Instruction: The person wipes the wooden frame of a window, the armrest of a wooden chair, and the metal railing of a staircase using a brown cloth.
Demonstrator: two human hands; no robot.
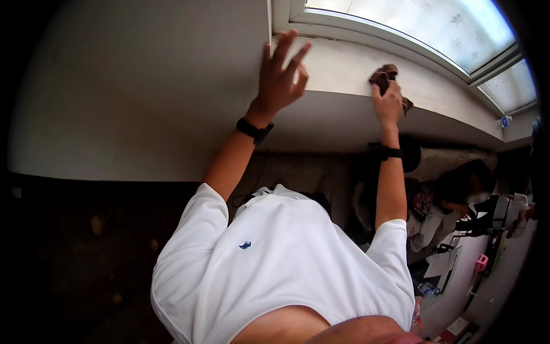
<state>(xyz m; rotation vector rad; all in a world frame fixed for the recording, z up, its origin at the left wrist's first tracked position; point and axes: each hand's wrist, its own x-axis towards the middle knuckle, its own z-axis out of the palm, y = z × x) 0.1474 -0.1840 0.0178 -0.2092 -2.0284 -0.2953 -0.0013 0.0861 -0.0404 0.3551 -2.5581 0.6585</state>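
My right hand (389, 103) grips a crumpled dark brown cloth (382, 75) and rests with it on the pale windowsill (338, 66). Part of the cloth hangs past the sill's front edge. To the left, my left hand (281, 77) is raised near the sill's left end, fingers spread, with nothing in it. Whether its fingertips touch the wall or sill, I cannot tell. Both wrists wear black bands.
A framed frosted window (412, 26) rises behind the sill. A small bottle (504, 121) stands at the sill's right end. At the lower right are another person (467, 183) and a cluttered white table (464, 266) with a pink item (481, 262). A plain wall (143, 86) fills the left.
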